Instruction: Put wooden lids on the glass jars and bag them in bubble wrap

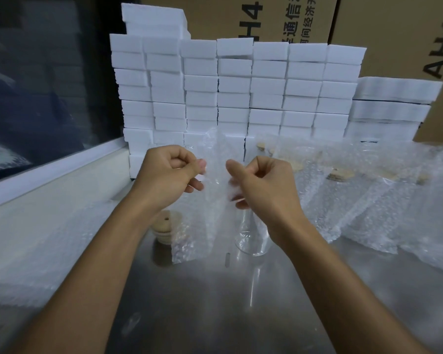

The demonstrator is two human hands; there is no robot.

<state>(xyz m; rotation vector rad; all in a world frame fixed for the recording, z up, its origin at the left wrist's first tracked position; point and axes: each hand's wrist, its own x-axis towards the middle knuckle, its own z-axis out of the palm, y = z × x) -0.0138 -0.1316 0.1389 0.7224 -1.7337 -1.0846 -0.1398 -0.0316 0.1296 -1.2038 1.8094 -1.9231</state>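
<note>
both hands up at centre, the clear bubble-wrap bag [210, 195] hanging long-axis vertical between them, left hand [168, 175] and right hand [260, 183] each pinching a side of its mouth. directly below, nearer the right hand, stands one clear glass jar [252, 238] on the steel table [215, 302], no lid on it that i can see. one stack of round wooden lids [165, 226] waits under the left wrist. bagged jars [340, 190] lie to the right, too overlapped to count.

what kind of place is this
Probably a packing station in a warehouse or small factory: stacked white foam blocks, printed cardboard cartons behind, and a row of bubble-wrapped jars on a steel table.
</note>
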